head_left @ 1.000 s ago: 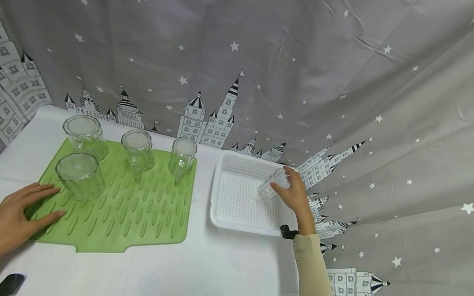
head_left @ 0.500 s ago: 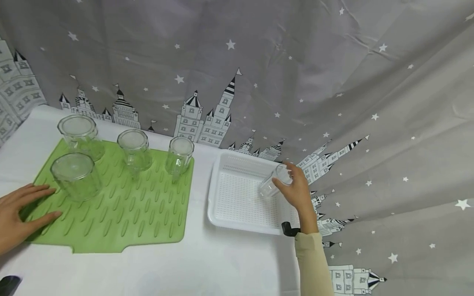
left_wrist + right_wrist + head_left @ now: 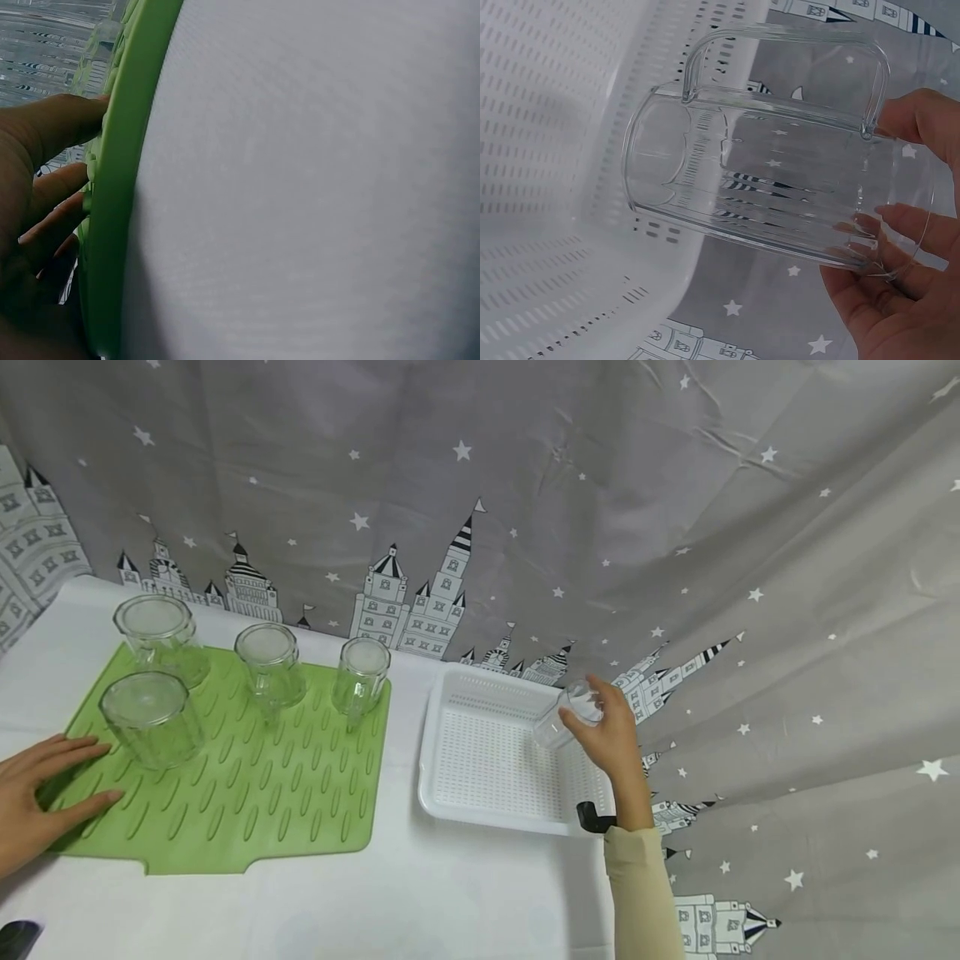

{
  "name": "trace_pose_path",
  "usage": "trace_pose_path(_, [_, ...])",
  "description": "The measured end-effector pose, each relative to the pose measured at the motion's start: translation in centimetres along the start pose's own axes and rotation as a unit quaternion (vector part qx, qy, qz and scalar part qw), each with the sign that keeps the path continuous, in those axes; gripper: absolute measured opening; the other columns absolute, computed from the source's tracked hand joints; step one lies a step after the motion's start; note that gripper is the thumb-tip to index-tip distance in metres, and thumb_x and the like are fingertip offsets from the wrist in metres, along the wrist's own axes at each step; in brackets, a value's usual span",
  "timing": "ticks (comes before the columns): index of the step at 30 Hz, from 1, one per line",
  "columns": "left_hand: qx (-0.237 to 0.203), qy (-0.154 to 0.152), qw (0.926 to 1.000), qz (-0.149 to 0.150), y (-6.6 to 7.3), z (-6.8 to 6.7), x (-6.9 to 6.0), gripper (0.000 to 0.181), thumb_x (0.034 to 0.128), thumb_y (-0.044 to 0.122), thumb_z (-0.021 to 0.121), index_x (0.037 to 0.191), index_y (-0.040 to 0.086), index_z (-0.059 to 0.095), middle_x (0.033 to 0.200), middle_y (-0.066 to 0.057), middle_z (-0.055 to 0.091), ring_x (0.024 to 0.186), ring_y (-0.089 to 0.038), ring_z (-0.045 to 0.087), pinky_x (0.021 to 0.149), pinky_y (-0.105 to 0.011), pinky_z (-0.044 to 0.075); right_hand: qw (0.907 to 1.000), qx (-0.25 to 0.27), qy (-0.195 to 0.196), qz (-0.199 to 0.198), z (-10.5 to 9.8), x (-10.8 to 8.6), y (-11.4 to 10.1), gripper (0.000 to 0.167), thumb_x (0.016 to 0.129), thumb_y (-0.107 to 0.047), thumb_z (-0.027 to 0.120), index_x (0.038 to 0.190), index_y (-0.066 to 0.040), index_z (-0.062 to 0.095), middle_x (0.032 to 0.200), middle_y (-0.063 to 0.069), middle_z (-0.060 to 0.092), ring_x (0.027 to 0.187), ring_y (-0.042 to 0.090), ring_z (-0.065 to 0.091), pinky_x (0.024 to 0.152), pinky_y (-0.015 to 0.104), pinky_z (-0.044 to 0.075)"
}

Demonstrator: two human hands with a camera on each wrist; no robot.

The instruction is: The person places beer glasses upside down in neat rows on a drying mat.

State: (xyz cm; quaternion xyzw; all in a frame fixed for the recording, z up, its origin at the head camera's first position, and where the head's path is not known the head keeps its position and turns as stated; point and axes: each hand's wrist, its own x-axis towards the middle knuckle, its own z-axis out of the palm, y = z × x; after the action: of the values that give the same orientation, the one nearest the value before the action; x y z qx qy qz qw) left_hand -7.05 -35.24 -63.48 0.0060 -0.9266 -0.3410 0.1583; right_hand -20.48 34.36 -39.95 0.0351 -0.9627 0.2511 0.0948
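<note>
My right hand (image 3: 611, 735) grips a clear glass mug (image 3: 552, 728) by one end, at the right side of the white perforated basket (image 3: 433, 768). In the right wrist view the mug (image 3: 780, 172) lies tilted almost sideways, its handle on the upper side, thumb and fingers round its right end. My left hand (image 3: 41, 789) rests on the left edge of the green ribbed mat (image 3: 300, 810), fingers spread. Nearest to it stands a wide glass mug (image 3: 153, 722). The left wrist view shows its fingers touching the mat's rim (image 3: 124, 157).
Further glass mugs stand along the mat's back edge: one wide (image 3: 161, 639), one in the middle (image 3: 270, 668), one at the right corner (image 3: 362, 677). A white cloth (image 3: 420, 902) covers the table. A grey castle-print curtain (image 3: 525, 443) hangs behind and to the right.
My right hand has moved slightly up and right with the mug, towards the basket's far right rim. The left hand stays on the mat; the head view has shifted slightly.
</note>
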Motion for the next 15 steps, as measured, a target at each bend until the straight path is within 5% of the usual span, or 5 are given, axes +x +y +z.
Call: trace_pose_path(15, [-0.015,0.014,0.9997,0.017,0.22,-0.07,0.01,0.067,0.0958,0.024,0.083,0.148,-0.009,0.056,0.154,-0.042,0.046,0.162,-0.054,0.023,0.14,-0.066,0.006,1.0,-0.006,-0.003,-0.004,-0.15,0.11,-0.12,0.075,0.092,-0.032,0.083,0.156,-0.006,0.053,0.15,0.022,0.061,0.128,0.044,0.064,0.103,0.062,0.058])
